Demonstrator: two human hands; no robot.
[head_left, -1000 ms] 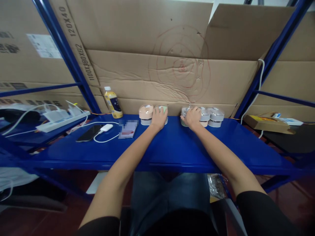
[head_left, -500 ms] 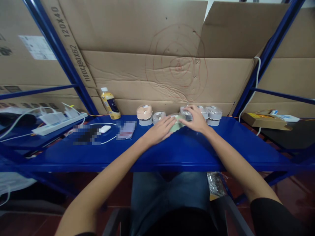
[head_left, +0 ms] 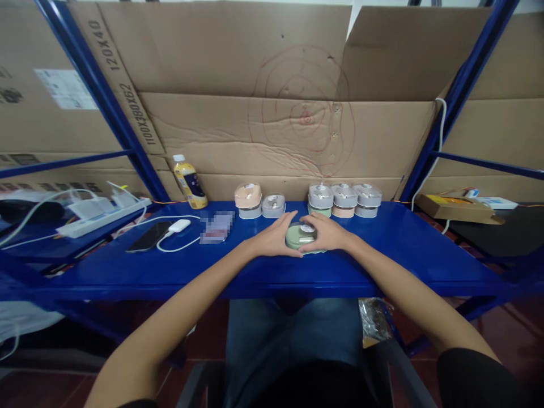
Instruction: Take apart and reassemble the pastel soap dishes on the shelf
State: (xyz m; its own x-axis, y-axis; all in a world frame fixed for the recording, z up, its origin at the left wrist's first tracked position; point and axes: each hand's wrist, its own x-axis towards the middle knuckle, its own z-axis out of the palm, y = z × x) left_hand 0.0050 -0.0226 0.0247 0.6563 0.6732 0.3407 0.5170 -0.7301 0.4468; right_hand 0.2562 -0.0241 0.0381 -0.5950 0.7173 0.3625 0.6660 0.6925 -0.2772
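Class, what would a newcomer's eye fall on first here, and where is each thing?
Probably the green box near the middle of the blue table, cupped between the left hand and the right hand. Next might come the red rings drawn on the cardboard behind, and the yellow bottle standing at the table's back, toward the left.

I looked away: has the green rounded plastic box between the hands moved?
Yes: the green box came away from the brown cardboard wall, toward the blue metal table's front edge.
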